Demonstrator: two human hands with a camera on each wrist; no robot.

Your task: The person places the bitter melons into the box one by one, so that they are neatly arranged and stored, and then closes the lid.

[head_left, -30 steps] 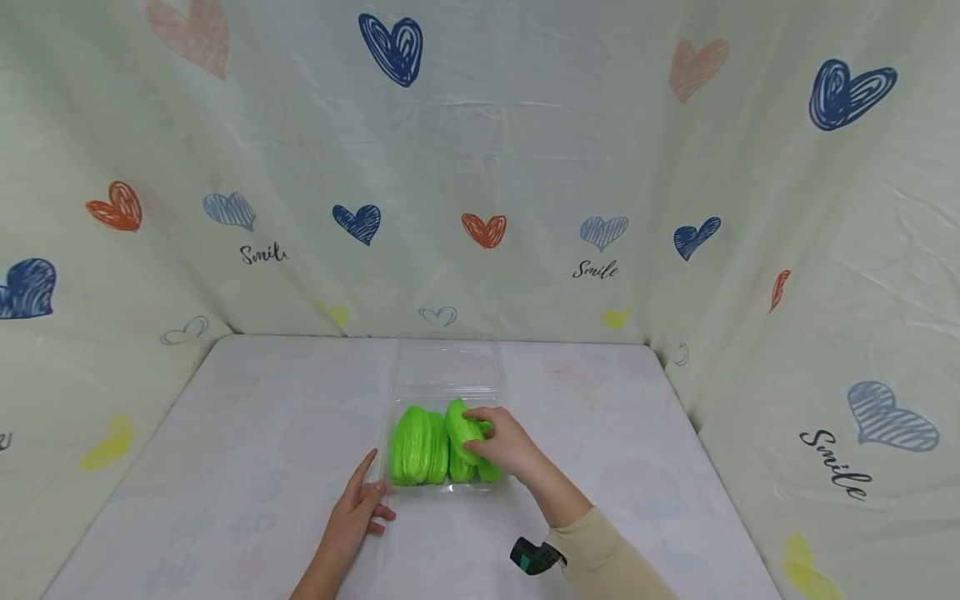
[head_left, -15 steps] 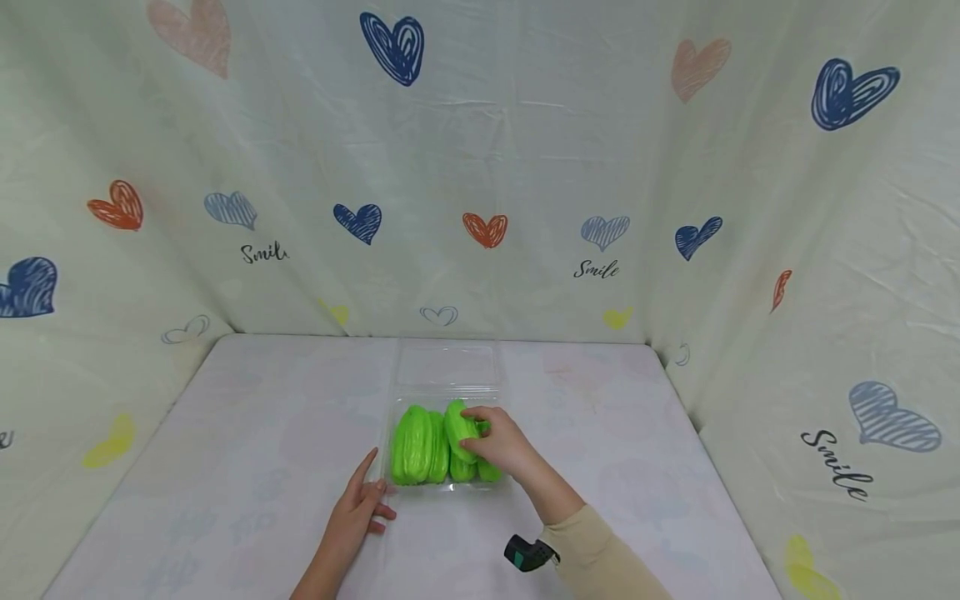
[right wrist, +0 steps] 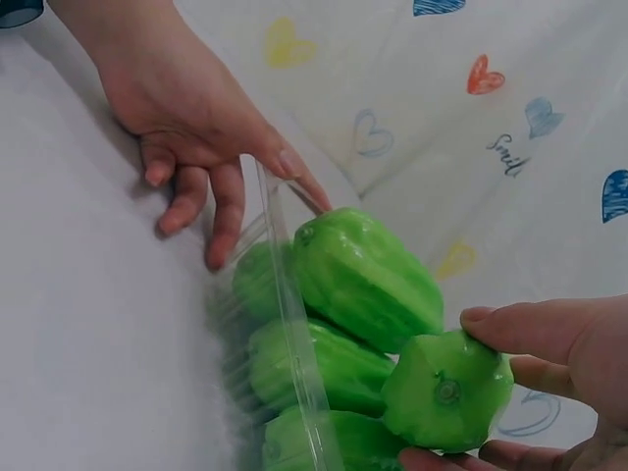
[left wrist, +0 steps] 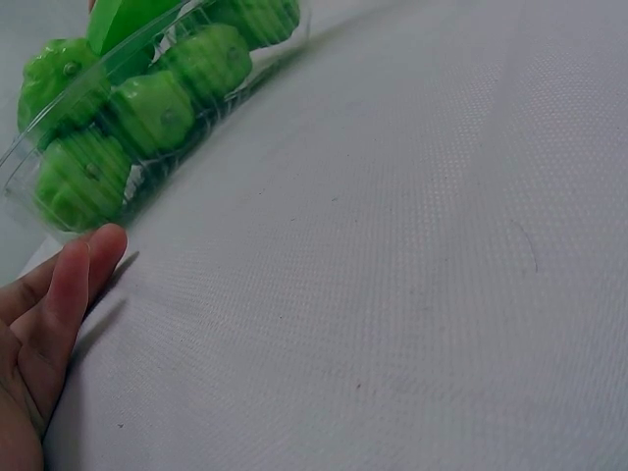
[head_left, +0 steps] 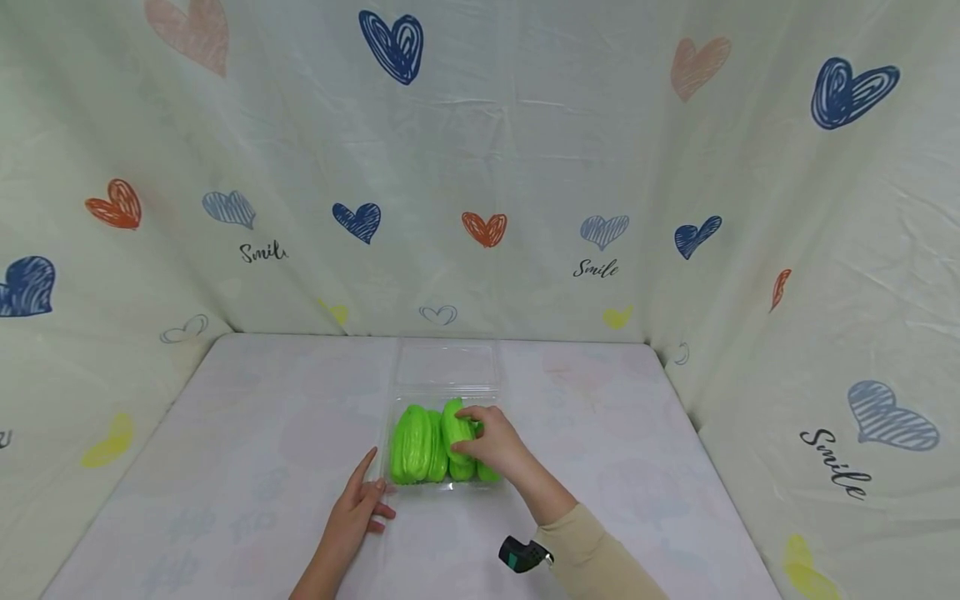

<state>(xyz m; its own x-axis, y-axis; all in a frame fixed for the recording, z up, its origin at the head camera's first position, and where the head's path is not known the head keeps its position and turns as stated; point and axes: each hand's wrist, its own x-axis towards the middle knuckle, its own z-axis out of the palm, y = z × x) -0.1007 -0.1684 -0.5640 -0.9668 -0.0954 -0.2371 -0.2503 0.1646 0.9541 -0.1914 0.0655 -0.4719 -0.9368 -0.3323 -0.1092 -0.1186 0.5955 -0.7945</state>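
My right hand (head_left: 497, 440) holds a bright green ridged gourd (right wrist: 432, 392) between thumb and fingers. This gourd lies over the right part of a clear plastic box (head_left: 390, 433), on top of other green gourds. In the right wrist view its stem end faces the camera. More gourds (head_left: 412, 446) lie side by side on the box's left, with another one stacked on top there. My left hand (head_left: 351, 510) rests against the box's front left corner, index finger straight along the side, thumb at the rim, other fingers loosely bent.
The box's clear hinged lid (head_left: 446, 367) lies folded back behind it. A white cloth covers the table (head_left: 255, 433). A curtain (head_left: 480, 167) printed with hearts stands around the back and sides. A black wrist device (head_left: 521, 554) sits at the right sleeve (head_left: 592, 550).
The right hand has shifted slightly left with the gourd, bringing it nearer the gourds on the left. The left hand and the box stay in place.
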